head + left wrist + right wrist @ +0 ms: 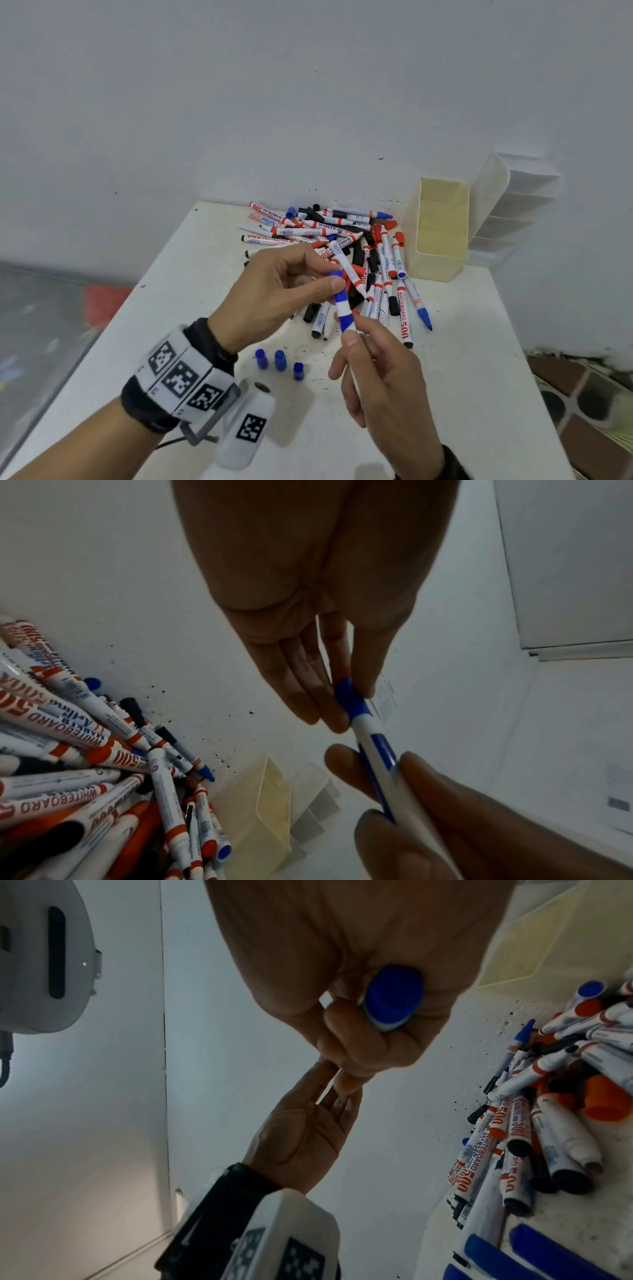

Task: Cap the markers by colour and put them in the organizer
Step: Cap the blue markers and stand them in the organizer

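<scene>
My left hand [334,278] pinches a blue cap [339,295] between thumb and fingertips, seated on the tip end of a white marker with blue bands [346,320]. My right hand [356,335] grips that marker's barrel from below, above the table's middle. The left wrist view shows the cap [351,699] on the marker [377,750]. In the right wrist view the marker's blue rear end [394,996] sticks out of my right fist. Three loose blue caps [280,359] stand on the table near my left wrist. A cream organizer [442,226] stands at the back right.
A pile of red, black and blue markers and loose caps [335,240] lies behind my hands on the white table [178,308]. A clear compartmented organizer [507,205] stands against the wall beside the cream one. The table's right edge drops to a tiled floor [582,404].
</scene>
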The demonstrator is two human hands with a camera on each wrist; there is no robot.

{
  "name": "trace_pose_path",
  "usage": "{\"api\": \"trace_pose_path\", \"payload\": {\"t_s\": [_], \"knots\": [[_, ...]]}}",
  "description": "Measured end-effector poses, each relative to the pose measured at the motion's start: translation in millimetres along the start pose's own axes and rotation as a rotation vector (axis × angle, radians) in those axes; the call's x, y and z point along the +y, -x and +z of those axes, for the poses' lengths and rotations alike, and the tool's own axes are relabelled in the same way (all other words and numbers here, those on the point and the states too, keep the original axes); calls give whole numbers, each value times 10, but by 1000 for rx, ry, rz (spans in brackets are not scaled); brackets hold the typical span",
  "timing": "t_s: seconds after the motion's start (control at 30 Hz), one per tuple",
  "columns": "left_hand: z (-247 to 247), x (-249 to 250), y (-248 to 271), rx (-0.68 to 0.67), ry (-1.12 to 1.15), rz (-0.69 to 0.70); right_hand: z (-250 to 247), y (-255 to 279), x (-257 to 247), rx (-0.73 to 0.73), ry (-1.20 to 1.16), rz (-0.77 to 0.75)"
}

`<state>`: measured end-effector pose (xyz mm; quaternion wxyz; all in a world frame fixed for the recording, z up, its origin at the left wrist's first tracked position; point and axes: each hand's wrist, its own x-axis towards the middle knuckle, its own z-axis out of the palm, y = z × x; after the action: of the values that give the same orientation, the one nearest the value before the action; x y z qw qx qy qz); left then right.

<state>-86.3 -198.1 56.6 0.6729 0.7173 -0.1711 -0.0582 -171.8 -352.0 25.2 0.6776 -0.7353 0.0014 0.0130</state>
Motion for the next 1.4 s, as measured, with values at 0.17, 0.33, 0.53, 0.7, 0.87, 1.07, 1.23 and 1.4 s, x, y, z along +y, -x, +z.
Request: {"api": "trace_pose_path", "payload": {"t_s": [0.17, 0.33, 0.53, 0.7, 0.87, 1.07, 1.23, 1.4], "knots": [[-32, -32, 25, -40, -48, -8, 3, 2, 35, -22, 10, 37], [-163, -24, 36, -37, -52, -24, 41, 31, 88, -43, 11, 62], [-717, -155, 66, -112, -487, -66, 29, 75, 189, -30, -4, 114], [-960, -465, 159, -318, -857, -165, 17, 74, 202, 3, -16, 105], [-885, -748, 225, -435, -943, -167, 8, 68, 240, -6, -16, 102], [-820, -820, 232, -489, -1006, -168, 23, 45, 226, 13, -3, 113], [-1075, -668, 23, -516, -1134, -203, -20, 18, 241, 22, 25, 126], [-1196, -485, -641, -277, -1173, -86, -57, -30, 216, 42, 15, 124]]}}
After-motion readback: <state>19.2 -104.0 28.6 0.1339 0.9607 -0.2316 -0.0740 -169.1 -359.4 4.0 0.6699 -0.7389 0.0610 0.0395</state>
